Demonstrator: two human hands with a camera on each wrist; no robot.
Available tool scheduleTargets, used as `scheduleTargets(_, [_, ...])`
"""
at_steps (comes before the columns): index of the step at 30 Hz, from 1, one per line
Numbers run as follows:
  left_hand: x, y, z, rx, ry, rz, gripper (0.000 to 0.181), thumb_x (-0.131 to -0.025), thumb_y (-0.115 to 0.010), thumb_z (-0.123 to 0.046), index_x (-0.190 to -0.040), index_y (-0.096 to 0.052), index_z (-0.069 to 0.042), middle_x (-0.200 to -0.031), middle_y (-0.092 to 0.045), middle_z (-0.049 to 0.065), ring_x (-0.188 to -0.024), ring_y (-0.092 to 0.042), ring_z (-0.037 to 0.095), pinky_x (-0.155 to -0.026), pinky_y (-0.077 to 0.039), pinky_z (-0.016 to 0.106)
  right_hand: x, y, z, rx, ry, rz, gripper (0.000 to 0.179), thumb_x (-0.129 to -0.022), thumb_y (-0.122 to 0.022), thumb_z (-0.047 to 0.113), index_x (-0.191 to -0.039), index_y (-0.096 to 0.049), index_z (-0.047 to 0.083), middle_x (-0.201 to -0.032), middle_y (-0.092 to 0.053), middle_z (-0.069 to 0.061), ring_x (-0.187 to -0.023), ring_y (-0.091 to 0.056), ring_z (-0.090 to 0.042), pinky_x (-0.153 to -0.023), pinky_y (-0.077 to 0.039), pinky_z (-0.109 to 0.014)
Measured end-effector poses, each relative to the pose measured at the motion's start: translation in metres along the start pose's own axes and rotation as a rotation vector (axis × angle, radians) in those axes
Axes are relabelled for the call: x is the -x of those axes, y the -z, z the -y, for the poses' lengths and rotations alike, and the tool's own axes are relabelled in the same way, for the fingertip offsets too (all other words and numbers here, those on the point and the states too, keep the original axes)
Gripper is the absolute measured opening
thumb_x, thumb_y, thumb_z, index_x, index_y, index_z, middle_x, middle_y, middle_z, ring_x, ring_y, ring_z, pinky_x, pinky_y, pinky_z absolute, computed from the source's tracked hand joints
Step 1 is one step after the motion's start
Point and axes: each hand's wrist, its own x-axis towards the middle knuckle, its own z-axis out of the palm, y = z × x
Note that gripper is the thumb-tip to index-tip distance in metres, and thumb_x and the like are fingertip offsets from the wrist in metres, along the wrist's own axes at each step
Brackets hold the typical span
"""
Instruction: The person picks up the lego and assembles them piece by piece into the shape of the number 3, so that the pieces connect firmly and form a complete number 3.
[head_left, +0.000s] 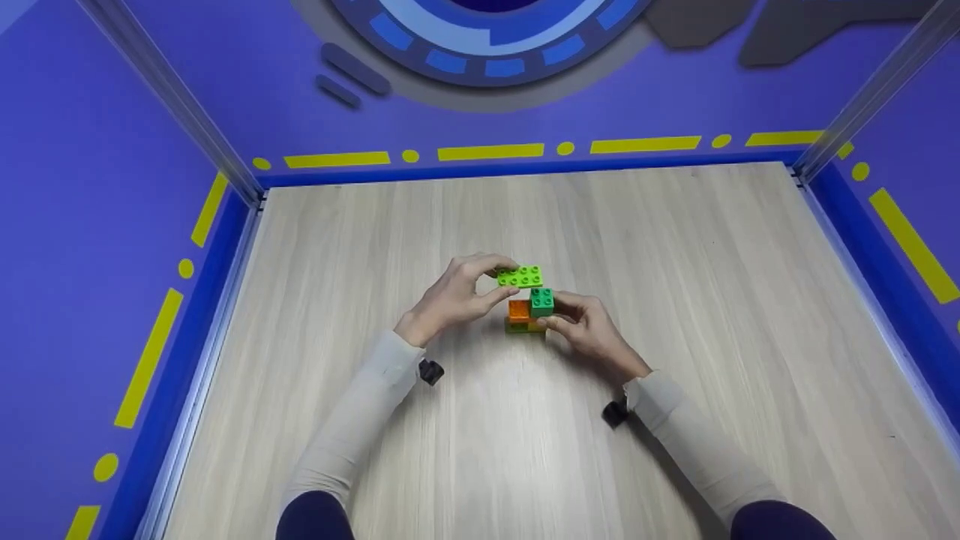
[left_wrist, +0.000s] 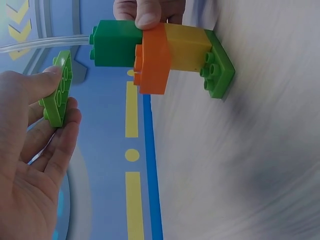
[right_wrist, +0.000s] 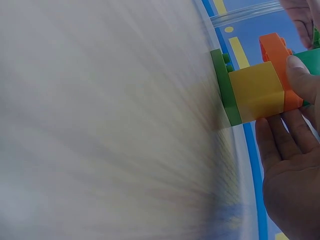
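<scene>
My left hand [head_left: 457, 294] pinches a flat lime-green building brick [head_left: 525, 277] between thumb and fingers, its studs facing up in the head view. Just below it in that view stands a small stack of bricks. A dark green brick [left_wrist: 117, 43] tops the stack, above an orange brick [left_wrist: 154, 62] that juts out to the left. Under these come a yellow brick [left_wrist: 187, 47] and a flat green brick [left_wrist: 218, 70] at the bottom. My right hand [head_left: 592, 330] grips the stack from the right, thumb on the orange brick. The lime-green brick is apart from the stack.
The stack is near the middle of a pale wood-grain table [head_left: 517, 450]. Blue-purple panels [head_left: 495, 127] with yellow markings wall in the back and both sides. A black wrist camera [head_left: 430, 371] hangs at the left cuff, another camera [head_left: 615, 413] at the right.
</scene>
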Motion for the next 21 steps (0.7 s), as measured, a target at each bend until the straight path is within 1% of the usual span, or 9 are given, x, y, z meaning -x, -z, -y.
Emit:
scheduleTargets(7, [-0.002, -0.004, -0.004, -0.015, -0.018, 0.01, 0.03, -0.102, -0.076, -0.023, -0.128, -0.073, -0.007, -0.123, -0.076, 0.004, -0.109, -0.069, 0.017, -0.098, -0.059, 0.037, 0.0, 0.001, -0.001, -0.013, -0.001, 0.005, 0.045, -0.096, -0.08, 0.009, -0.14, -0.069, 0.003, -0.138, -0.071, -0.018, -0.126, -0.07, -0.031, -0.109, -0.056, -0.04])
scheduleTargets(11, [-0.002, -0.006, -0.004, -0.023, -0.023, 0.01, 0.031, -0.101, -0.078, -0.022, -0.128, -0.074, -0.007, -0.123, -0.077, 0.005, -0.109, -0.067, 0.019, -0.096, -0.059, 0.043, 0.0, 0.0, -0.001, -0.01, -0.001, 0.003, 0.045, -0.096, -0.08, 0.009, -0.139, -0.07, 0.003, -0.137, -0.072, -0.017, -0.125, -0.07, -0.03, -0.11, -0.056, -0.042])
scheduleTargets(14, [-0.002, -0.008, -0.005, -0.03, -0.029, 0.008, 0.032, -0.1, -0.079, -0.021, -0.128, -0.074, -0.007, -0.124, -0.077, 0.005, -0.11, -0.066, 0.018, -0.095, -0.059, 0.04, 0.0, 0.0, -0.001, -0.008, -0.002, 0.002, 0.045, -0.096, -0.079, 0.008, -0.14, -0.07, 0.004, -0.137, -0.072, -0.017, -0.125, -0.071, -0.029, -0.11, -0.055, -0.043])
scheduleTargets(17, [-0.002, -0.01, -0.005, -0.039, -0.032, 0.009, 0.032, -0.101, -0.078, -0.023, -0.129, -0.074, -0.009, -0.125, -0.077, 0.003, -0.112, -0.066, 0.016, -0.096, -0.058, 0.035, 0.0, 0.0, -0.001, -0.01, -0.009, 0.001, 0.045, -0.096, -0.079, 0.008, -0.14, -0.07, 0.005, -0.137, -0.072, -0.015, -0.125, -0.071, -0.029, -0.111, -0.055, -0.045])
scheduleTargets(19, [-0.002, -0.01, -0.005, -0.038, -0.033, 0.01, 0.033, -0.101, -0.077, -0.025, -0.13, -0.074, -0.009, -0.125, -0.077, 0.003, -0.113, -0.066, 0.016, -0.096, -0.058, 0.034, 0.0, 0.0, -0.001, -0.007, -0.019, 0.0, 0.045, -0.096, -0.08, 0.009, -0.14, -0.07, 0.007, -0.138, -0.072, -0.014, -0.126, -0.07, -0.029, -0.112, -0.054, -0.046])
scheduleTargets(21, [-0.001, -0.011, -0.004, -0.031, -0.035, 0.011, 0.032, -0.102, -0.076, -0.025, -0.13, -0.073, -0.009, -0.126, -0.077, 0.004, -0.114, -0.065, 0.016, -0.096, -0.058, 0.037, 0.0, 0.0, -0.001, -0.006, -0.027, -0.002, 0.044, -0.097, -0.08, 0.011, -0.14, -0.07, 0.008, -0.139, -0.072, -0.012, -0.127, -0.07, -0.03, -0.113, -0.053, -0.047])
